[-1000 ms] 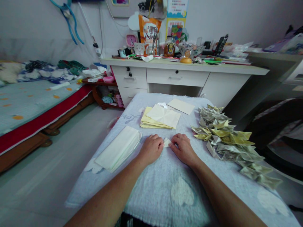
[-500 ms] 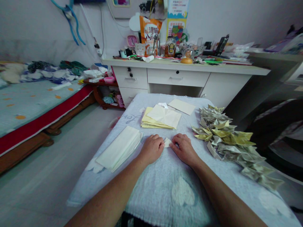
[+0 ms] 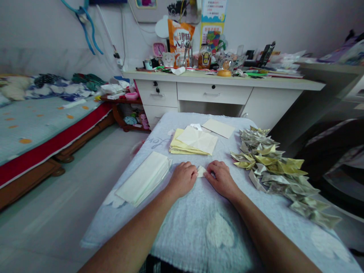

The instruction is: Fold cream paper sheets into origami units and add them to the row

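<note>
A small folded piece of cream paper [image 3: 201,171] lies low over the cloth between my hands. My left hand [image 3: 184,177] is closed on its left end, fingers curled. My right hand [image 3: 221,177] pinches the right end between thumb and fingers. Both hands hide part of the paper. Beyond them sits a stack of yellow and cream paper sheets [image 3: 196,140]. Left of my left hand lies a long stack of folded white paper [image 3: 145,177]. Several folded paper shapes [image 3: 280,165], grey and yellow with pointed tips, lie in rows to the right.
A pale blue patterned cloth [image 3: 196,220] covers the table. One cream sheet [image 3: 218,128] lies near its far edge. Behind stands a white desk [image 3: 212,93] crowded with jars, a snack bag [image 3: 181,40] and papers. A bed [image 3: 51,129] is at the left.
</note>
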Action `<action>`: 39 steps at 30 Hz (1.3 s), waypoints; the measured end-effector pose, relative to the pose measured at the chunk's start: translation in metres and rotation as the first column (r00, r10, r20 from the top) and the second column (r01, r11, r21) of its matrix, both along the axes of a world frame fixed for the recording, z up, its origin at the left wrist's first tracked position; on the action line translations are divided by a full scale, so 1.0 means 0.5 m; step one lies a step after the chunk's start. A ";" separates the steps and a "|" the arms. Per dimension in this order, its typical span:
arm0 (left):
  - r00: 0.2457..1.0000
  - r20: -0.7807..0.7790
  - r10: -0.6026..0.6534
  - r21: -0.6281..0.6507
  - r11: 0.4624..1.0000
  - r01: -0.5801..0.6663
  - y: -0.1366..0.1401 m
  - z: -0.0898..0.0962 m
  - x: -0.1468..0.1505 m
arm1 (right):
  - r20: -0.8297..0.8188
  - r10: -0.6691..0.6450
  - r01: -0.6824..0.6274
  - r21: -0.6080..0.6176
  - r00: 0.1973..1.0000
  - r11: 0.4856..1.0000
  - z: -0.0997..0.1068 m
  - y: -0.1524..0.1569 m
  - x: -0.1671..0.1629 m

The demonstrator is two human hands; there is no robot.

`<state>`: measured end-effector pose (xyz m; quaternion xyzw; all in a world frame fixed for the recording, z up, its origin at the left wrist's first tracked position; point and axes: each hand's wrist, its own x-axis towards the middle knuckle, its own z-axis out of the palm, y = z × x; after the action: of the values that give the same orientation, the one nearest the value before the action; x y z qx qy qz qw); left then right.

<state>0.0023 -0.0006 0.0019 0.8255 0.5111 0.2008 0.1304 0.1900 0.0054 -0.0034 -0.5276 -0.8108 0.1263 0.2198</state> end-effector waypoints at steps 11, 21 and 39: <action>1.000 0.004 0.000 0.007 1.000 0.000 0.000 -0.003 -0.001 | 0.002 0.000 0.000 -0.001 1.000 1.000 -0.002 0.001 0.001; 1.000 0.003 0.010 -0.015 1.000 -0.010 -0.001 0.002 0.002 | 0.009 -0.003 0.003 0.007 1.000 1.000 0.000 0.000 0.000; 1.000 -0.001 0.004 0.018 1.000 -0.004 0.002 -0.006 0.000 | -0.010 -0.004 0.004 -0.016 1.000 1.000 0.001 0.000 0.000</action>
<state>0.0021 0.0005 -0.0011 0.8257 0.5110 0.2052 0.1223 0.1900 0.0053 -0.0028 -0.5304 -0.8076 0.1348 0.2198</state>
